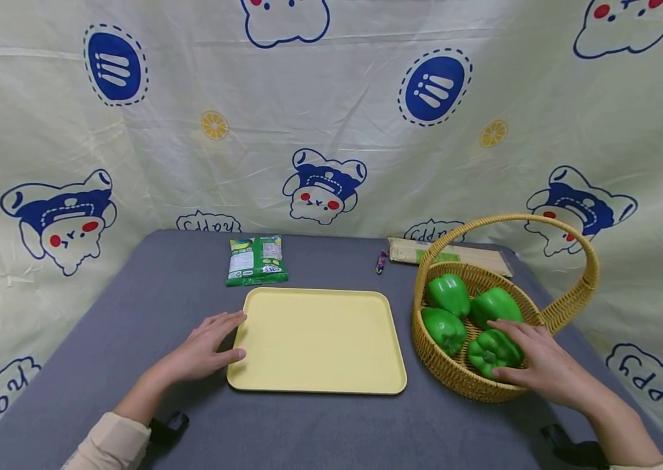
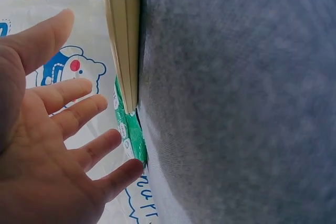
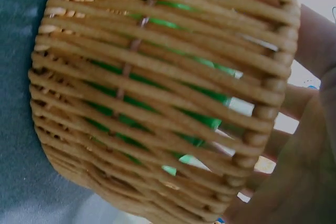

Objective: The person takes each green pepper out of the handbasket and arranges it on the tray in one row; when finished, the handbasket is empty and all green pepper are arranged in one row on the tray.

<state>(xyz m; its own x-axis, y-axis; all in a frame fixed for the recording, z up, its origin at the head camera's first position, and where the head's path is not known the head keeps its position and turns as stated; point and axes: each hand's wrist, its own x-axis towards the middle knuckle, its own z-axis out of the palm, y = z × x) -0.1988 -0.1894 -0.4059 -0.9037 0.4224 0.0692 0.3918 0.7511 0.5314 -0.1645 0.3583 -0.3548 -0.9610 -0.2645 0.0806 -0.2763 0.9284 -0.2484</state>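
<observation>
Right hand (image 1: 549,362): mine, spread over the near green pepper (image 1: 493,352), thumb to its near side, fingers to its far side; I could not tell whether they pressed it firmly.
Near green pepper: inside the wicker basket (image 1: 434,367) at right, toward its near rim; its glossy skin might have slipped from a light pinch.
Left hand (image 1: 205,349): fingers wide, holding nothing, at the left edge of the yellow tray (image 1: 316,343); contact was unclear.
Yellow tray: flat, just left of the wicker basket; a careless push rightward could have skidded it into the wicker.
Wicker basket: a low lift might have snagged its rim or tall handle (image 1: 586,267) and tipped it.
Three other peppers (image 1: 447,295): left and far of mine, crowded close; a stray fingertip could have rolled one.
Green packet (image 1: 257,261): beyond the tray's far left, likely out of harm's way.
</observation>
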